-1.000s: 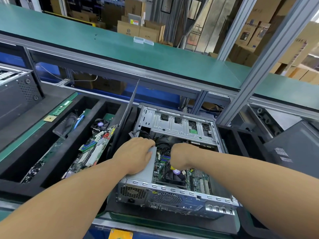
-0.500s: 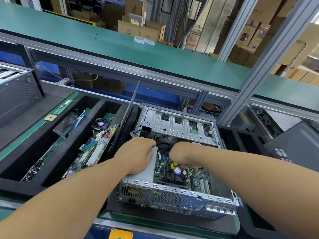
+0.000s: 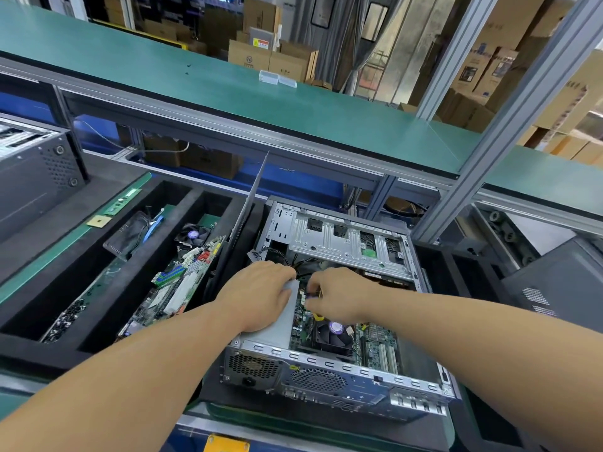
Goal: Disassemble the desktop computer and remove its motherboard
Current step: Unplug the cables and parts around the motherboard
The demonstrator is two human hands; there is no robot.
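Note:
An open desktop computer case (image 3: 342, 383) lies on its side in front of me, rear panel toward me. Its green motherboard (image 3: 378, 347) with a black CPU fan (image 3: 334, 332) shows inside. My left hand (image 3: 257, 296) rests on the grey power supply (image 3: 277, 331) at the case's left, fingers curled over its far edge. My right hand (image 3: 336, 295) reaches in beside it, and its fingertips pinch a small connector (image 3: 310, 293) among black cables above the board. The silver drive cage (image 3: 346, 246) spans the far half of the case.
A black foam bin (image 3: 137, 288) at left holds removed motherboards (image 3: 182, 282) and loose parts. A grey side panel (image 3: 251, 197) leans upright between bin and case. Other computer cases stand at far left (image 3: 32, 171) and right (image 3: 554, 288). A green shelf (image 3: 261, 96) runs overhead.
My right hand has moved left toward the power supply and now pinches a connector near the board's upper edge. My left hand has stayed on the power supply.

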